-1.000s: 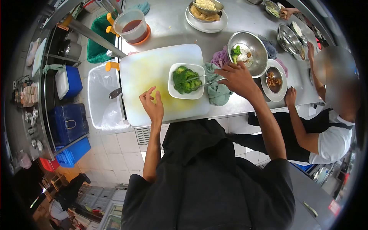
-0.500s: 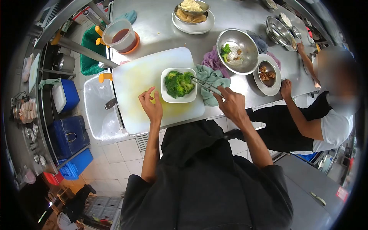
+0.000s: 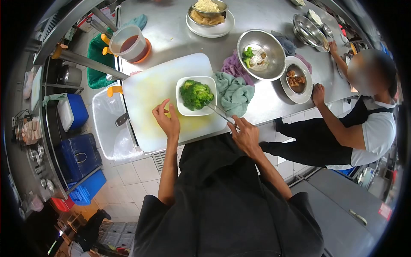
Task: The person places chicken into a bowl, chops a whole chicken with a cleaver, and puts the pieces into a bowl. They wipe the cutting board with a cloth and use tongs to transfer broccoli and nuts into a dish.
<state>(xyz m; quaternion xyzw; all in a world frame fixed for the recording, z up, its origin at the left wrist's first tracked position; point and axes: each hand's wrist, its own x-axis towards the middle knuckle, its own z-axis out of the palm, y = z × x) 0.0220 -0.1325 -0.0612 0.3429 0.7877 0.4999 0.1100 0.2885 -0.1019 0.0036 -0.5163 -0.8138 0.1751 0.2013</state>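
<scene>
A white square bowl [image 3: 183, 108] of green broccoli [image 3: 195, 94] stands on the white cutting board [image 3: 150, 124]. My right hand [image 3: 245, 135] grips metal tongs [image 3: 221, 113] at the bowl's near right corner, their tips touching the broccoli. Left of the bowl, over the board, my left hand [image 3: 167, 120] hovers with its fingers curved and apart, holding nothing. A crumpled green cloth [image 3: 234, 95] lies right of the bowl. Beyond it, a metal colander [image 3: 274, 53] holds a few broccoli pieces and small brown bits.
A co-worker [image 3: 364, 111] stands at the right, near a white plate [image 3: 296, 97] bearing a bowl of brown pieces. At the back left is a plastic tub [image 3: 132, 45] of red-brown liquid. A lined white bin [image 3: 107, 137] stands beside the board; a knife handle [image 3: 122, 119] juts over it.
My right hand with the tongs has come nearer to me and leftward, and the tong tips have shifted from the bowl's upper right to its lower right. My left hand stays nearly still.
</scene>
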